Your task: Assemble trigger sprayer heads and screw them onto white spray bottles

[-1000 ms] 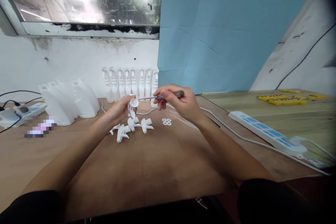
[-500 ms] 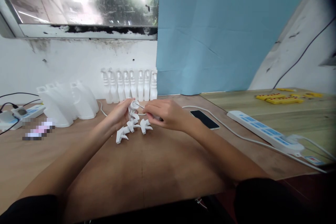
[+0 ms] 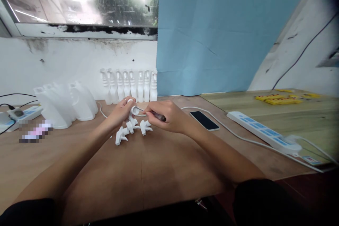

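Observation:
My left hand (image 3: 124,108) is closed around a white trigger spray head (image 3: 134,110), whose round open end faces right. In my right hand (image 3: 165,113) is a thin metal-shafted tool (image 3: 161,117) with a dark brown handle. The shaft reaches into or against the rim of that opening; I cannot tell which. Just below the hands, several more white spray heads lie on the brown tabletop: one at the left (image 3: 121,136), another at the right (image 3: 145,127), and one between them (image 3: 130,126), partly overlapped by the held piece.
White spray bottles (image 3: 132,88) stand in a row against the wall. Larger white plastic containers (image 3: 82,102) are grouped at the left. A phone (image 3: 203,120), a white cable and a power strip (image 3: 262,132) lie on the right, with yellow parts (image 3: 278,99) farther back.
My left hand has shifted slightly left and turned the spray head a little. The tool's dark handle now shows more below my right hand. The whole view has moved slightly.

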A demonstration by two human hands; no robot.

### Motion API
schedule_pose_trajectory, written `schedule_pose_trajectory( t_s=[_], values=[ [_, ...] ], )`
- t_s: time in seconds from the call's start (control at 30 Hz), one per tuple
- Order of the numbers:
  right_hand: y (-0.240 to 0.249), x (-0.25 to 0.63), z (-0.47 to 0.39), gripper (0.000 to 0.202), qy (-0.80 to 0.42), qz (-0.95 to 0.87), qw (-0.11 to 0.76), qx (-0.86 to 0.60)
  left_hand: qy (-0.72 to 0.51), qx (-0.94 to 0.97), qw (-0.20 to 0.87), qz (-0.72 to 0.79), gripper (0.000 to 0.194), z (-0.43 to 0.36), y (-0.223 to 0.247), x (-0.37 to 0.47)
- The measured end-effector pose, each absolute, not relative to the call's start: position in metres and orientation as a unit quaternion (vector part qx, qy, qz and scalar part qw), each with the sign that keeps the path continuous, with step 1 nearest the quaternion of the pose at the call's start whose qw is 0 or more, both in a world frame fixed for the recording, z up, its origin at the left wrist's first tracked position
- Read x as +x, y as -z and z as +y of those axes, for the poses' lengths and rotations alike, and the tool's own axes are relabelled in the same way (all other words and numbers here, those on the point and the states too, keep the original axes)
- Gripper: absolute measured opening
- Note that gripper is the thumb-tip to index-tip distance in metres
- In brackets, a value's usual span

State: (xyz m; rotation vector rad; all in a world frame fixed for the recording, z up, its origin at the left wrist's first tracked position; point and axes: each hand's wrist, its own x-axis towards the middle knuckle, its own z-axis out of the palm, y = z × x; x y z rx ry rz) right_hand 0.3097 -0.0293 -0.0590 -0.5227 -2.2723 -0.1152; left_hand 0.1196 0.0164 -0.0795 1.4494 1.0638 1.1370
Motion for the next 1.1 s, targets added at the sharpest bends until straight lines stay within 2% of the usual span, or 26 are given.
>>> schedule_pose_trajectory(
  t_s=[0.17, 0.4, 0.7, 0.83, 0.97, 1.1],
  values=[
    [0.072, 0.303, -0.019, 0.015, 0.094, -0.886, 0.414, -0.186, -0.488, 0.566, 0.491, 0.448, 0.013, 0.017, 0.080, 0.119],
    [0.068, 0.308, -0.014, 0.020, -0.170, -0.835, 0.461, -0.248, -0.450, 0.602, 0.480, 0.451, 0.010, 0.017, 0.074, 0.113],
    [0.057, 0.312, -0.021, 0.017, -0.351, -0.767, 0.444, -0.302, -0.354, 0.671, 0.493, 0.424, 0.013, 0.020, 0.090, 0.117],
    [0.058, 0.312, -0.015, 0.018, -0.408, -0.720, 0.490, -0.274, -0.361, 0.637, 0.556, 0.394, 0.015, 0.018, 0.082, 0.114],
    [0.065, 0.310, -0.011, 0.022, -0.400, -0.716, 0.526, -0.225, -0.392, 0.587, 0.613, 0.354, 0.016, 0.020, 0.074, 0.109],
    [0.073, 0.307, -0.009, 0.022, -0.305, -0.789, 0.504, -0.174, -0.349, 0.528, 0.717, 0.291, 0.017, 0.026, 0.073, 0.106]
  ],
)
